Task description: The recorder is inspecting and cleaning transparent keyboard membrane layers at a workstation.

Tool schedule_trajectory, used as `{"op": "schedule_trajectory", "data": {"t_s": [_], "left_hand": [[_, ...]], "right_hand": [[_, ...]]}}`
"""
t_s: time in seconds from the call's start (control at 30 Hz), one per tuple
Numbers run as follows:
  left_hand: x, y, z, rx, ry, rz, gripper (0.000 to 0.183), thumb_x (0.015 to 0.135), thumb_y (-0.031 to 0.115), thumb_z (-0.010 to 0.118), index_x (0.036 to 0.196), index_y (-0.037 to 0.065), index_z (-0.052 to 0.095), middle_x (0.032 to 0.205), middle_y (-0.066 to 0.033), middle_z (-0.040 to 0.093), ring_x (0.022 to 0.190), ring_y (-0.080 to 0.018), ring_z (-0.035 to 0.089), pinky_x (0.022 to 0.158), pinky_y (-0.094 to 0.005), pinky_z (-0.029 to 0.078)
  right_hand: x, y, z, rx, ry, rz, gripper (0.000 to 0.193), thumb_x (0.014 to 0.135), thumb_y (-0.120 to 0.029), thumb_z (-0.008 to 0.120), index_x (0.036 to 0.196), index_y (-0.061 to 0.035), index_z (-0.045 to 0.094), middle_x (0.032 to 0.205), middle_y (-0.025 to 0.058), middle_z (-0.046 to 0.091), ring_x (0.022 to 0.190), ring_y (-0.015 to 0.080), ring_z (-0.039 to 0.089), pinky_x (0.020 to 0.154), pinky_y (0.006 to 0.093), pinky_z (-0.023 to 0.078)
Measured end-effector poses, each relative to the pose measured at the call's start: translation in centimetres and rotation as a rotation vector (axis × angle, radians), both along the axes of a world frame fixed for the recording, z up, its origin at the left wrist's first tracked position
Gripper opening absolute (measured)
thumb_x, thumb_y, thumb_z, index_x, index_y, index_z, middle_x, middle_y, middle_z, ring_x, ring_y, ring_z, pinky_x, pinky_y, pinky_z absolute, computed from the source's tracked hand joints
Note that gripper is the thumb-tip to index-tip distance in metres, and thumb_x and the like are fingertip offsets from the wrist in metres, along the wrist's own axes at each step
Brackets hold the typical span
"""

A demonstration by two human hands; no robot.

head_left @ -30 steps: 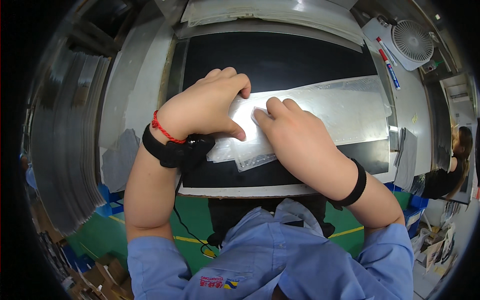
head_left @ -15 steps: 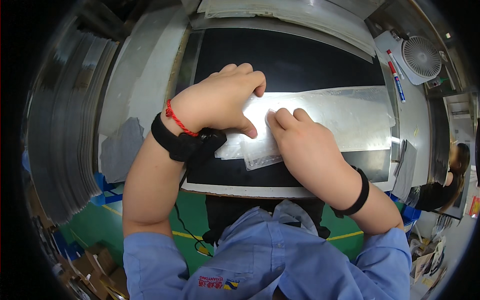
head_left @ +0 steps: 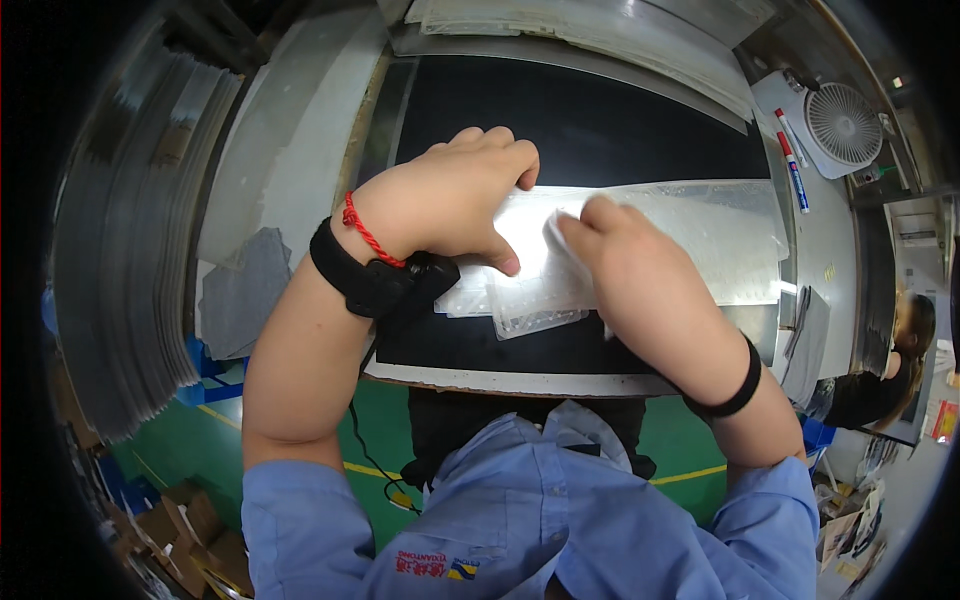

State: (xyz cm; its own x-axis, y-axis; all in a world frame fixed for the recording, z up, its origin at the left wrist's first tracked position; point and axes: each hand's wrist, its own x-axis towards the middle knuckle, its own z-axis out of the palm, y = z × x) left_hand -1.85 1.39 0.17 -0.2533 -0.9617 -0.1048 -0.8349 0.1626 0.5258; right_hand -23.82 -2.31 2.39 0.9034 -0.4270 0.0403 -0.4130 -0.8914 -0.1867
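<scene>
Clear, shiny plastic sheets point(head_left: 700, 245) lie overlapping across a black work surface point(head_left: 590, 120). My left hand point(head_left: 455, 195) rests at their left part, thumb spread well apart from the curled fingers, with the thumb tip and fingertips down on the sheet. To its right, my right hand point(head_left: 635, 260) pinches a small white wipe point(head_left: 553, 228) against the bright, glaring part of the top sheet. A smaller clear piece with rounded corners point(head_left: 540, 324) sticks out toward me below the hands. Glare hides some sheet edges.
Tall stacks of sheets point(head_left: 140, 260) stand at the left, beside a grey cloth point(head_left: 245, 295). More sheets point(head_left: 590, 40) lie along the back. At the right are red-capped markers point(head_left: 793, 170), a white fan point(head_left: 840, 125) and another grey cloth point(head_left: 808, 340). Another person point(head_left: 880, 385) is at far right.
My right hand has moved slightly to the right over the sheet with the white wipe, its fingers now somewhat blurred. My left hand keeps its place on the sheet.
</scene>
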Motion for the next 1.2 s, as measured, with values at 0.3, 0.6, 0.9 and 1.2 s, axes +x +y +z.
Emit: {"op": "schedule_trajectory", "data": {"t_s": [0.3, 0.6, 0.9, 1.2], "left_hand": [[-0.1, -0.1, 0.2, -0.005, 0.001, 0.026, 0.065, 0.056, 0.019, 0.092, 0.107, 0.004, 0.054, 0.108, -0.0118, 0.056, 0.106, -0.0322, 0.052, 0.090, -0.0377, 0.046], [0.7, -0.1, 0.9, 0.008, 0.019, 0.225, 0.052, 0.062, 0.016, 0.089, 0.102, 0.001, 0.060, 0.090, -0.0102, 0.060, 0.082, -0.0233, 0.059, 0.071, -0.0330, 0.049], [2.7, -2.5, -0.1, 0.106, 0.277, 0.333, 0.025, 0.082, 0.020, 0.077, 0.087, -0.002, 0.065, 0.071, -0.0015, 0.059, 0.062, -0.0118, 0.052, 0.060, -0.0271, 0.045], [2.8, -3.4, -0.7, 0.077, 0.473, 0.490, 0.035, 0.098, 0.034, 0.059, 0.097, 0.000, 0.067, 0.076, 0.0029, 0.060, 0.067, -0.0054, 0.051, 0.060, -0.0223, 0.042]], "right_hand": [[-1.1, 3.6, -0.4, -0.088, 0.115, 0.122, 0.021, 0.079, -0.004, 0.058, 0.099, 0.0054, 0.059, 0.088, 0.0123, 0.055, 0.080, 0.0257, 0.062, 0.059, 0.0360, 0.055], [-5.8, 6.4, 0.8, 0.444, 0.050, 0.342, 0.032, 0.084, -0.009, 0.059, 0.114, 0.0013, 0.062, 0.092, 0.0089, 0.054, 0.086, 0.0239, 0.058, 0.071, 0.0324, 0.054], [-5.1, 5.7, -3.7, 0.421, -0.348, 0.160, 0.052, 0.075, 0.002, 0.063, 0.126, -0.0063, 0.060, 0.099, 0.0097, 0.060, 0.088, 0.0275, 0.060, 0.073, 0.0357, 0.052], [-4.8, 6.1, -5.1, 0.374, -0.478, 0.110, 0.051, 0.076, 0.000, 0.065, 0.126, -0.0093, 0.061, 0.099, 0.0097, 0.063, 0.085, 0.0270, 0.063, 0.070, 0.0354, 0.054]]}}
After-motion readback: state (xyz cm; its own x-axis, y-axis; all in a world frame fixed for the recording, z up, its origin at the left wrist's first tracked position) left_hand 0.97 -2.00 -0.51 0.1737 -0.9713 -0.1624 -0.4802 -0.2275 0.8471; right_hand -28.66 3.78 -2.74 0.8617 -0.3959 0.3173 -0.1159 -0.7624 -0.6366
